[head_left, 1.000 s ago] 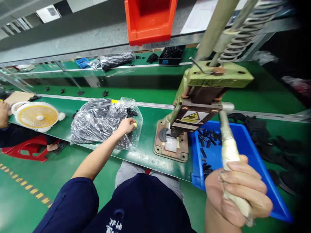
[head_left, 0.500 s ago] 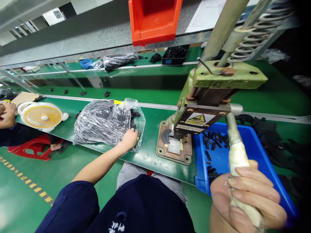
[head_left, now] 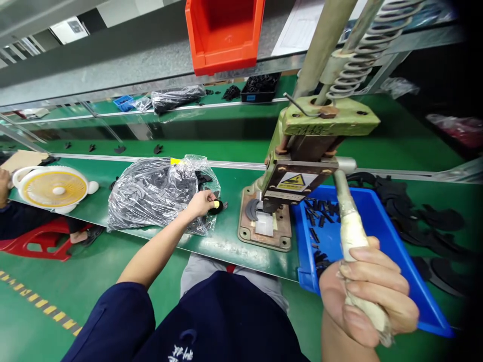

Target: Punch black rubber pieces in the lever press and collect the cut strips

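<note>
My left hand [head_left: 203,203] is pinched on a dark curved part [head_left: 216,206] at the open end of a clear plastic bag [head_left: 154,193]. A small yellow patch shows at the fingertips; I cannot tell what it belongs to. Inside the bag are many similar dark parts. My right hand [head_left: 372,294] is wrapped round the press lever [head_left: 352,234], whose grip is padded with pale wrapping. The green hand press [head_left: 302,151] stands between my hands, its head raised a little over the base plate [head_left: 266,236]. On that plate rests a dark crescent-shaped piece [head_left: 251,209].
Right of the press, a blue bin [head_left: 400,251] holds small black pieces, with dark curved parts [head_left: 437,218] beyond it. A yellow-and-white fan [head_left: 55,187] lies to the left, near another person's hand [head_left: 4,186]. An orange bin [head_left: 226,37] sits on the overhead shelf.
My left hand has drawn the dark part out of the bag's mouth, moving slightly up. My right hand still grips the lever. The whole view has shifted slightly.
</note>
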Tool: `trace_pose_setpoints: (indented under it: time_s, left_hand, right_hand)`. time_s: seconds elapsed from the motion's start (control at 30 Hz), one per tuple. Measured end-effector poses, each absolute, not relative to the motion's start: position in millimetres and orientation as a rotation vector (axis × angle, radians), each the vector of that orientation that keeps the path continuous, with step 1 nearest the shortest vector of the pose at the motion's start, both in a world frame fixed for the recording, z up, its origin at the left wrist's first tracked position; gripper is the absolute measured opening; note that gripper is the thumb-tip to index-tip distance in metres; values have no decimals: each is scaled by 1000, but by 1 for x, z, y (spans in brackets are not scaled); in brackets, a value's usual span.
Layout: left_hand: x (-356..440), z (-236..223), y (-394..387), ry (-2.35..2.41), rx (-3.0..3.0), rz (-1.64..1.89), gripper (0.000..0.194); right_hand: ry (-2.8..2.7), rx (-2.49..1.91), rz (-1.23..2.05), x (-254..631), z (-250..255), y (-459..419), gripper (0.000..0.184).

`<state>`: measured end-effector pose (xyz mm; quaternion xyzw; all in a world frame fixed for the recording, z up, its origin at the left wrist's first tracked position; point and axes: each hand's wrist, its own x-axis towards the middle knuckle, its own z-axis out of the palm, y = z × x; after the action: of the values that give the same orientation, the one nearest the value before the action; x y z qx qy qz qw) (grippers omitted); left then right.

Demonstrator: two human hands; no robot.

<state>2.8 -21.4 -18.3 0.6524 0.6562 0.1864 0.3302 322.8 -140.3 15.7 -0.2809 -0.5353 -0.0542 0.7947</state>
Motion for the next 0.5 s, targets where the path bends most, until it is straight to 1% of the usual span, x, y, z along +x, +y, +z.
trace_pose_setpoints:
  time_s: [0.07,0.13,0.23,0.27,0.4,0.5]
  left_hand:
    - [-4,-18,-20,1674,1445,653,12]
    - [-9,-21,-18,1651,1236,791,19]
    - [-15,-29,-18,1655,1075,883,33]
    - [-16,-30,-19,1669,1047,882,35]
    - [-19,-29,-23,1699,951,903,28]
    - [-20,-24,-25,1622,861,922,30]
  right_hand:
    - [-1149,-569,-96,323,14,-140,31]
    - [-1139,-539,-100,324,14,-138,29]
    - [-1142,-508,-109,325,13,-136,27]
    - [-1141,-511,-112,325,13,-135,28]
    - [-1126,-527,-159,325,11,-134,29]
    - [-1134,-526,-141,324,11,-135,28]
